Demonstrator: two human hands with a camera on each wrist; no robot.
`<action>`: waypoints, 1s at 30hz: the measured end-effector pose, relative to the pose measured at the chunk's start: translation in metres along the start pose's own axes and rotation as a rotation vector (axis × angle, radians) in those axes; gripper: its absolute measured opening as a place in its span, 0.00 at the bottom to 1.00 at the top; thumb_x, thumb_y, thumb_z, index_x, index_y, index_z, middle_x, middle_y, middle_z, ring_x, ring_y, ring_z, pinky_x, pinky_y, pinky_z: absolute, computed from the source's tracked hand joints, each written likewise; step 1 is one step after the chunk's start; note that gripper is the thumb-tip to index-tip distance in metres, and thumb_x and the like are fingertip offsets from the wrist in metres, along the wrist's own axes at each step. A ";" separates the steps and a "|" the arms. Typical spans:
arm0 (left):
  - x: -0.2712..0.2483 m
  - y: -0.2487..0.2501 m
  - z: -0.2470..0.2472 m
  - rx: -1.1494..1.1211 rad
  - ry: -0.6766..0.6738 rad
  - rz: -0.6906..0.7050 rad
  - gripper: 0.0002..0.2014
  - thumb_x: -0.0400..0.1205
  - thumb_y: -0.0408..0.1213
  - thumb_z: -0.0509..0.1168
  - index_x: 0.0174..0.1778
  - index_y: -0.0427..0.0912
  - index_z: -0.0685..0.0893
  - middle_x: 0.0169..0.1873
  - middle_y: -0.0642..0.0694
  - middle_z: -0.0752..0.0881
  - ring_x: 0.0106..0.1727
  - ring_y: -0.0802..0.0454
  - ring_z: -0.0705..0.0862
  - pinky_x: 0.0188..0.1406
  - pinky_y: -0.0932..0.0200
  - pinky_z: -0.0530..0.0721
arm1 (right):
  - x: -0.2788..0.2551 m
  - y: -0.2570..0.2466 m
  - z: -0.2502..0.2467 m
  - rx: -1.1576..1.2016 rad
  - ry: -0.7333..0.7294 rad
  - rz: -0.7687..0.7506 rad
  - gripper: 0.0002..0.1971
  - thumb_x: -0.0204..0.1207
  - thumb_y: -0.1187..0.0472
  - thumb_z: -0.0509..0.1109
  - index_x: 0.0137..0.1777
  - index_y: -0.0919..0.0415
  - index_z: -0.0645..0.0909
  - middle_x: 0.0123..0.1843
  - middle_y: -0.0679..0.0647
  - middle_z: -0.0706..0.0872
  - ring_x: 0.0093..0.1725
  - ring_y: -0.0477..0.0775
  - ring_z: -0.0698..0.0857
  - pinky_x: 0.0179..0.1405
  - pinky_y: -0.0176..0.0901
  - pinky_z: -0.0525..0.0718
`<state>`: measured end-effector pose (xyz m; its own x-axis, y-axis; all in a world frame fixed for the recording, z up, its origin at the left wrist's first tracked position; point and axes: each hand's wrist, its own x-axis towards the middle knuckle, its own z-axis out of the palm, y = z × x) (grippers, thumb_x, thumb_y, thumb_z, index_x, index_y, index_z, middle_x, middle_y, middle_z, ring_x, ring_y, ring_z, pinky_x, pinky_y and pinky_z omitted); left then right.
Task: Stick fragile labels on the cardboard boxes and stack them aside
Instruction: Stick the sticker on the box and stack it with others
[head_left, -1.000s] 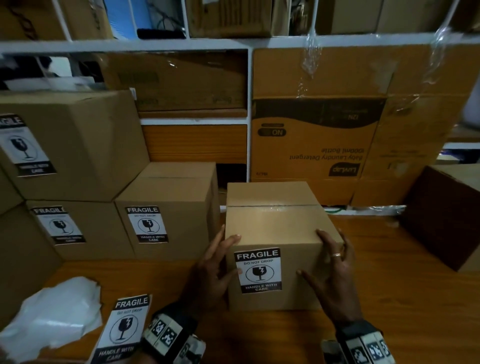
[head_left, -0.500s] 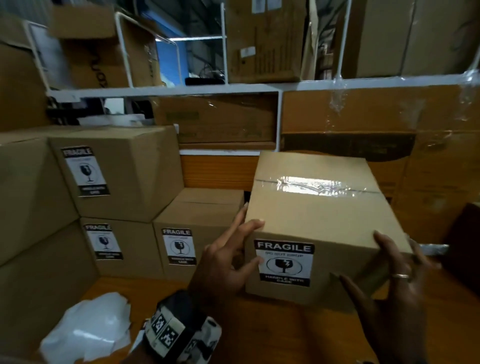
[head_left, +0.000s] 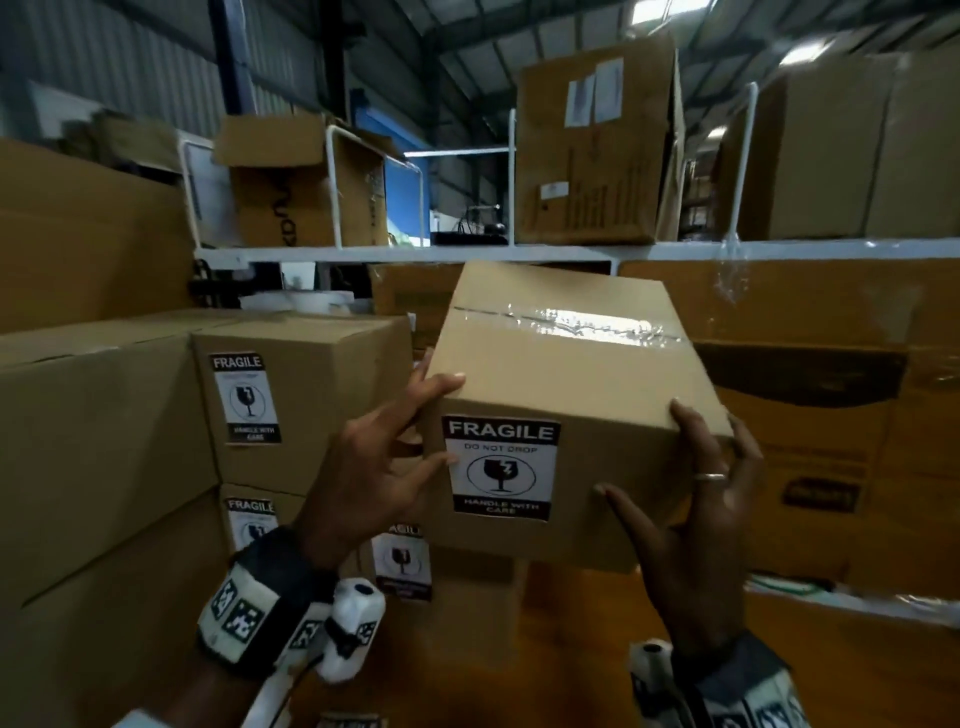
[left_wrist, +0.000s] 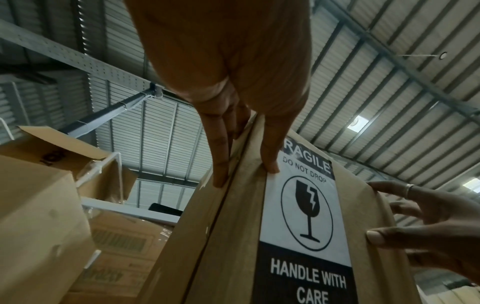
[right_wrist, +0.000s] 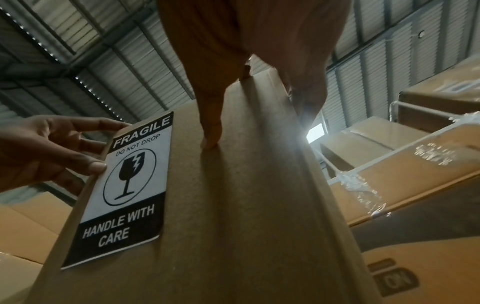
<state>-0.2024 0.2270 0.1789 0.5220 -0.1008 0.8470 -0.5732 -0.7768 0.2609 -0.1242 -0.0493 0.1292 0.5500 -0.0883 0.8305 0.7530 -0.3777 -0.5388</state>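
Note:
I hold a taped cardboard box (head_left: 561, 384) in the air, tilted, between both hands. A black-and-white FRAGILE label (head_left: 501, 467) is stuck on its near face. My left hand (head_left: 410, 436) presses the box's left side with straight fingers, its thumb at the label's left edge (left_wrist: 270, 168). My right hand (head_left: 691, 483), with a ring, presses the right side, its thumb flat on the near face (right_wrist: 210, 142). The box hangs just right of the top labelled box (head_left: 291, 395) of the stack at left.
Two more labelled boxes (head_left: 400, 561) sit low in the stack under the held one. Large plain cartons (head_left: 93, 441) fill the left. A white shelf (head_left: 415, 253) with cartons runs behind. Wrapped cartons (head_left: 810, 415) stand right, above the wooden table (head_left: 571, 623).
Both hands have lifted the labelled box off the table, up and slightly left towards the stack. My view has tilted upward with it.

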 end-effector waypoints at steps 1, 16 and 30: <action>0.004 -0.009 -0.007 0.006 0.004 -0.012 0.39 0.75 0.33 0.80 0.82 0.50 0.73 0.81 0.45 0.76 0.71 0.66 0.82 0.55 0.61 0.91 | 0.004 -0.001 0.013 0.021 -0.003 -0.003 0.49 0.63 0.61 0.88 0.84 0.49 0.69 0.88 0.58 0.56 0.78 0.41 0.61 0.75 0.39 0.70; -0.048 -0.157 -0.002 0.195 0.132 -0.307 0.41 0.79 0.34 0.77 0.85 0.60 0.67 0.83 0.52 0.68 0.61 0.63 0.83 0.53 0.83 0.80 | -0.005 0.020 0.156 -0.095 -0.456 0.072 0.58 0.75 0.61 0.79 0.85 0.23 0.39 0.89 0.46 0.47 0.85 0.63 0.66 0.71 0.75 0.82; -0.101 -0.209 0.027 0.337 -0.062 -0.434 0.41 0.78 0.38 0.77 0.85 0.62 0.67 0.88 0.45 0.55 0.85 0.44 0.60 0.76 0.47 0.68 | -0.022 0.041 0.195 -0.035 -0.517 0.096 0.51 0.81 0.65 0.73 0.86 0.23 0.44 0.90 0.42 0.50 0.84 0.49 0.65 0.76 0.66 0.80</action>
<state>-0.1186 0.3826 0.0264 0.7070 0.2444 0.6636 -0.0686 -0.9103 0.4083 -0.0348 0.1167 0.0617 0.7291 0.3385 0.5949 0.6827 -0.4215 -0.5969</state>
